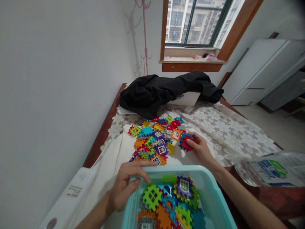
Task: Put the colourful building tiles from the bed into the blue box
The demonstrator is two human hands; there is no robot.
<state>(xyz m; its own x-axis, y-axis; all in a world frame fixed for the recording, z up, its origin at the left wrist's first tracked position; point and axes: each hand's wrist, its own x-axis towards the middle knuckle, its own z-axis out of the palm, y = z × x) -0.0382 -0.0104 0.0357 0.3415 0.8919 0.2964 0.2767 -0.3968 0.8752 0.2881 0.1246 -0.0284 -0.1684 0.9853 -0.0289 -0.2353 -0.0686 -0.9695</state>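
My right hand (201, 148) pinches a red and blue toothed plastic building tile (186, 142) just right of the tile pile. My left hand (127, 183) lies over the far left corner of a light blue plastic bin (176, 168), fingers apart, some reaching over the rim. Inside the bin are several colourful interlocking tiles, among them a green window tile (152, 196) close to my left fingers and a purple one (184, 187). Beyond the bin, a loose pile of similar tiles (152, 140) covers part of the white cloth.
A black garment (166, 89) lies across the far end of the table, over a white box (186, 99). At right stands a large clear plastic bottle (271, 170) with a label. A long white box (71, 194) lies at left along the wall. A floral cloth (228, 133) covers the table.
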